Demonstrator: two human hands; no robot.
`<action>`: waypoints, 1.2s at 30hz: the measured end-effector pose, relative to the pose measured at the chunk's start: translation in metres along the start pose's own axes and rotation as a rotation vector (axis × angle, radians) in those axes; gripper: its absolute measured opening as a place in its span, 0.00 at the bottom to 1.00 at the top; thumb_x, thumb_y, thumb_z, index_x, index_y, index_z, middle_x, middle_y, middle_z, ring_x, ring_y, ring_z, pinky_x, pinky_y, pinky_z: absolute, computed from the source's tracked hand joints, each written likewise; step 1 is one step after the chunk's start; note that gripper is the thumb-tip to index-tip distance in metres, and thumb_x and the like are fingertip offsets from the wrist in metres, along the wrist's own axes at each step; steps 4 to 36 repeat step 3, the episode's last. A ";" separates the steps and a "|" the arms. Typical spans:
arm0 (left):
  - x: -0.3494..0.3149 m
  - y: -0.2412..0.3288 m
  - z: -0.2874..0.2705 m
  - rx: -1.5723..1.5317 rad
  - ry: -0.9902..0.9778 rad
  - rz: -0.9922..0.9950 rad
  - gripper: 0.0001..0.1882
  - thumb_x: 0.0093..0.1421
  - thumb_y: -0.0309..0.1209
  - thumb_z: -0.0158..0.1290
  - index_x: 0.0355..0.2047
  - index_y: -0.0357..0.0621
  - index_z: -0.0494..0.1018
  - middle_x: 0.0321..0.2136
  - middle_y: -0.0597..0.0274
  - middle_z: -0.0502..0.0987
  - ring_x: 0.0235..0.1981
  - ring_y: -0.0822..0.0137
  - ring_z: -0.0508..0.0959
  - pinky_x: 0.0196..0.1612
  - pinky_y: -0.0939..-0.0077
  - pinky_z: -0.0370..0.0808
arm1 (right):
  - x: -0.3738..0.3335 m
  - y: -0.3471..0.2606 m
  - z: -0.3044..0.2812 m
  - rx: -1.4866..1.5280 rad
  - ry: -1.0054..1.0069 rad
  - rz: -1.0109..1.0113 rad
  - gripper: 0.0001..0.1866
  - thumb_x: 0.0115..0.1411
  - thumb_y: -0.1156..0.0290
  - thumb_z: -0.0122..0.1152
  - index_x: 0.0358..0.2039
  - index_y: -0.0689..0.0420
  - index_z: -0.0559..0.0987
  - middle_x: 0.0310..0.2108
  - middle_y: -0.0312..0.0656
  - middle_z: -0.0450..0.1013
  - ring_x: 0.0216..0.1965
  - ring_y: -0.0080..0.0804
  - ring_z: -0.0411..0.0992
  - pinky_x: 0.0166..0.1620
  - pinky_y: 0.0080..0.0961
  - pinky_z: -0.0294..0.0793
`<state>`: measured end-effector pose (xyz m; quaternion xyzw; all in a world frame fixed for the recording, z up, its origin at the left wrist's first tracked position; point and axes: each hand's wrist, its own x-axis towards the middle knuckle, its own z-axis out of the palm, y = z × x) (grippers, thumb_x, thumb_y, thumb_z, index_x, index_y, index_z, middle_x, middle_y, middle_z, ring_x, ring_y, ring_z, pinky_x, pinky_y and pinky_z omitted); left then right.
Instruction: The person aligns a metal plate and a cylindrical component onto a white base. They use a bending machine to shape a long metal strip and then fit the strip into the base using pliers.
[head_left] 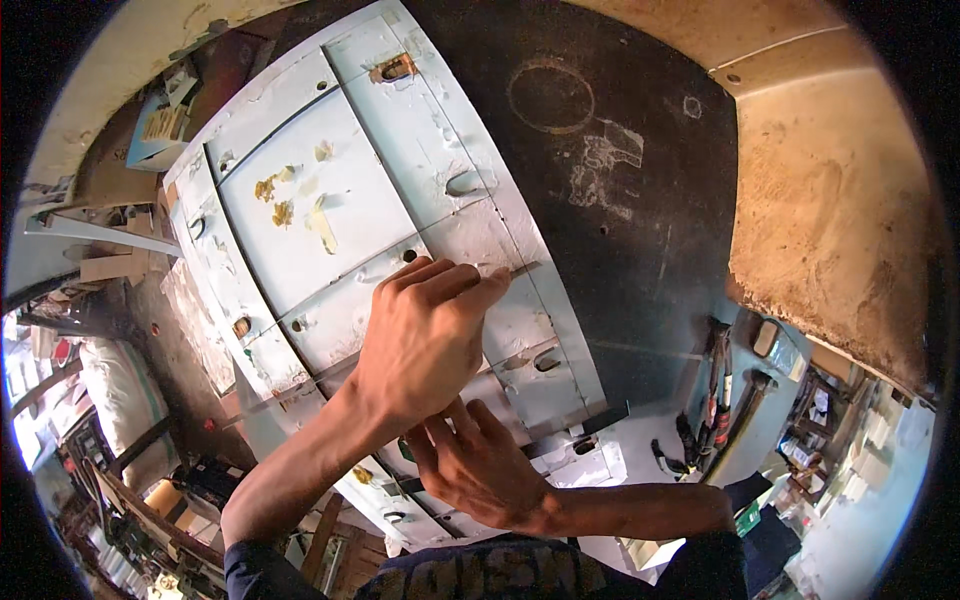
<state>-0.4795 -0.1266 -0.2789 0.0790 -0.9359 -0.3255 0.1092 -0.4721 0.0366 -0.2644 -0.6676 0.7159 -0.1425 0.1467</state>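
A large white metal panel [300, 225] with seams, oval cut-outs and several yellow-brown residue patches lies beneath both of my hands. My left hand [430, 325] is closed over its middle, knuckles up, with the thumb side toward the right. A thin dark edge shows just past that thumb, but whatever is inside the fist is hidden. Below the left wrist, my right hand [480, 465] has its fingers curled in against the panel; their tips are covered. A flat black strip [590, 422] crosses the panel's lower part and passes behind my right hand.
A dark board surface [630, 240] with chalk-like marks lies to the right, beside a stained tan panel [830, 200]. Long-handled tools [715, 400] rest at the lower right. On the left are a white sack [120, 400], an open box [160, 130] and cluttered timber pieces.
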 end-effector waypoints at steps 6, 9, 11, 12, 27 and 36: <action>0.000 -0.001 0.000 -0.006 -0.001 -0.003 0.18 0.49 0.18 0.60 0.42 0.42 0.83 0.23 0.55 0.77 0.26 0.54 0.78 0.34 0.62 0.76 | -0.003 -0.005 0.006 0.101 -0.065 0.052 0.26 0.57 0.63 0.58 0.51 0.69 0.76 0.46 0.57 0.73 0.56 0.47 0.70 0.46 0.40 0.76; 0.000 -0.001 0.000 -0.006 -0.001 -0.003 0.18 0.49 0.18 0.60 0.42 0.42 0.83 0.23 0.55 0.77 0.26 0.54 0.78 0.34 0.62 0.76 | -0.003 -0.005 0.006 0.101 -0.065 0.052 0.26 0.57 0.63 0.58 0.51 0.69 0.76 0.46 0.57 0.73 0.56 0.47 0.70 0.46 0.40 0.76; 0.000 -0.001 0.000 -0.006 -0.001 -0.003 0.18 0.49 0.18 0.60 0.42 0.42 0.83 0.23 0.55 0.77 0.26 0.54 0.78 0.34 0.62 0.76 | -0.003 -0.005 0.006 0.101 -0.065 0.052 0.26 0.57 0.63 0.58 0.51 0.69 0.76 0.46 0.57 0.73 0.56 0.47 0.70 0.46 0.40 0.76; 0.000 -0.001 0.000 -0.006 -0.001 -0.003 0.18 0.49 0.18 0.60 0.42 0.42 0.83 0.23 0.55 0.77 0.26 0.54 0.78 0.34 0.62 0.76 | -0.003 -0.005 0.006 0.101 -0.065 0.052 0.26 0.57 0.63 0.58 0.51 0.69 0.76 0.46 0.57 0.73 0.56 0.47 0.70 0.46 0.40 0.76; 0.000 -0.001 0.000 -0.006 -0.001 -0.003 0.18 0.49 0.18 0.60 0.42 0.42 0.83 0.23 0.55 0.77 0.26 0.54 0.78 0.34 0.62 0.76 | -0.003 -0.005 0.006 0.101 -0.065 0.052 0.26 0.57 0.63 0.58 0.51 0.69 0.76 0.46 0.57 0.73 0.56 0.47 0.70 0.46 0.40 0.76; 0.000 -0.001 0.000 -0.006 -0.001 -0.003 0.18 0.49 0.18 0.60 0.42 0.42 0.83 0.23 0.55 0.77 0.26 0.54 0.78 0.34 0.62 0.76 | -0.003 -0.005 0.006 0.101 -0.065 0.052 0.26 0.57 0.63 0.58 0.51 0.69 0.76 0.46 0.57 0.73 0.56 0.47 0.70 0.46 0.40 0.76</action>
